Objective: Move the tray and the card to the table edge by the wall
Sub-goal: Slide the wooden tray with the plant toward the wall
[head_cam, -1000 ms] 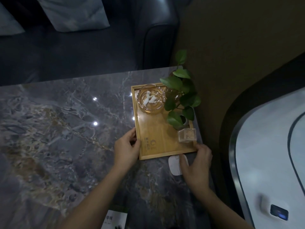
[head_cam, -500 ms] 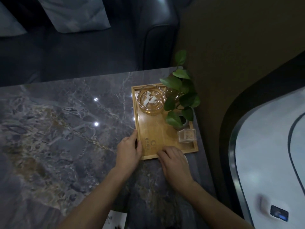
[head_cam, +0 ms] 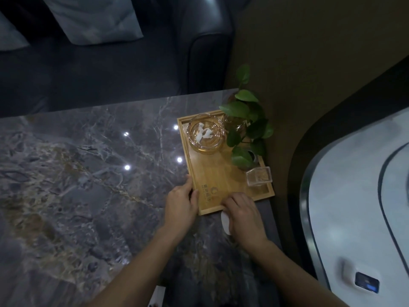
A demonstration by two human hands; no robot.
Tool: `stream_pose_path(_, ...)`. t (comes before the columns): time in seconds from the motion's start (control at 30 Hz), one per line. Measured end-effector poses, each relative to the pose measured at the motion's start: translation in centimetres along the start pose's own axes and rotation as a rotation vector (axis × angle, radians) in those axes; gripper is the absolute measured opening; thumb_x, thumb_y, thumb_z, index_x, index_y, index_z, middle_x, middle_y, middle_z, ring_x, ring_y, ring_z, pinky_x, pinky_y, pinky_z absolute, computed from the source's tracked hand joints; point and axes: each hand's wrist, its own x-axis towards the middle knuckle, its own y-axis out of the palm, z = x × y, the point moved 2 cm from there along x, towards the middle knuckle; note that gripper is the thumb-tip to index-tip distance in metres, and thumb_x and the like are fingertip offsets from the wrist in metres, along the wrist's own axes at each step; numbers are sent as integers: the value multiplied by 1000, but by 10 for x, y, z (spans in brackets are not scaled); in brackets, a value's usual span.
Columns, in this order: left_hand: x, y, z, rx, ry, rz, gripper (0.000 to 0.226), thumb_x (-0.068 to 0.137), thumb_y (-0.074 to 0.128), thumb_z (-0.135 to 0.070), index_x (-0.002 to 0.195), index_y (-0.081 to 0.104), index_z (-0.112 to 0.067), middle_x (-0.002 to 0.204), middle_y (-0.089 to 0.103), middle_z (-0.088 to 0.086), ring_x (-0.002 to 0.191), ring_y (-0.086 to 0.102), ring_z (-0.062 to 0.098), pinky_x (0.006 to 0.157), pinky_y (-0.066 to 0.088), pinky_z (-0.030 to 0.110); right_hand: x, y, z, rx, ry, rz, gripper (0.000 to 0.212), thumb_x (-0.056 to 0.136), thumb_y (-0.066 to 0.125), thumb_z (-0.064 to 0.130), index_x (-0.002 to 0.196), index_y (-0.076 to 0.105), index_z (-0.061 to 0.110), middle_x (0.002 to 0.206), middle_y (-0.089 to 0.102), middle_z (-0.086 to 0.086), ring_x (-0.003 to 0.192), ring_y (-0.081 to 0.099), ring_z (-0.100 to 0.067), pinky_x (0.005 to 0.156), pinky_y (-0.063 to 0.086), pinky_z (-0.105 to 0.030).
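The wooden tray (head_cam: 221, 180) lies on the marble table (head_cam: 88, 185) at its right edge, by the brown wall. It carries a glass ashtray (head_cam: 205, 136), a leafy plant in a glass (head_cam: 245, 129) and a small clear box (head_cam: 259, 179). My left hand (head_cam: 180, 204) grips the tray's near left corner, thumb on the rim. My right hand (head_cam: 242, 216) lies curled over a small white card (head_cam: 225, 222) just in front of the tray's near edge, its fingertips touching that edge. Most of the card is hidden under the hand.
A printed leaflet (head_cam: 158, 295) pokes in at the table's near edge between my forearms. A dark sofa with a pale cushion (head_cam: 95, 18) stands beyond the table. On the right curves a white and grey surface (head_cam: 354, 196) with a small lit device (head_cam: 366, 282).
My right hand has moved left from the tray's near right corner onto the card, which now shows only at the hand's left side. My left hand stays on the tray's corner.
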Motion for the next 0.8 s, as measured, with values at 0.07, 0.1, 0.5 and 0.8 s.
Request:
stream_pose_path(0.07, 0, 1, -2, 6, -17, 3, 49, 94, 58, -15, 142, 51, -7, 94, 76, 11, 80, 70, 24, 73, 57, 38, 1, 1, -1, 2, 19, 10, 18, 74, 72, 6, 86, 63, 16, 85, 58, -1, 84, 56, -21, 76, 34, -24)
stream_pose_path(0.1, 1, 1, -2, 4, -25, 2, 48, 94, 58, -15, 142, 51, -7, 94, 76, 10, 80, 70, 24, 73, 58, 38, 1, 1, -1, 0, 31, 20, 17, 75, 71, 7, 86, 63, 17, 86, 58, -1, 84, 55, -21, 76, 34, -24)
stream_pose_path(0.5, 13, -1, -5, 18, -6, 11, 45, 94, 59, -13, 139, 55, -6, 97, 77, 11, 83, 72, 25, 77, 58, 39, 2, -2, 3, 6, 63, 39, 14, 80, 68, 10, 88, 62, 19, 89, 57, 1, 86, 53, -19, 76, 36, -26)
stream_pose_path(0.8, -6, -6, -6, -89, 102, 70, 55, 92, 59, -15, 145, 45, -22, 94, 70, -10, 72, 62, -6, 71, 50, 8, -9, -10, 13, -25, 75, 72, 26, 85, 60, 18, 111, 63, 15, 107, 60, -4, 103, 55, -21, 94, 48, -36)
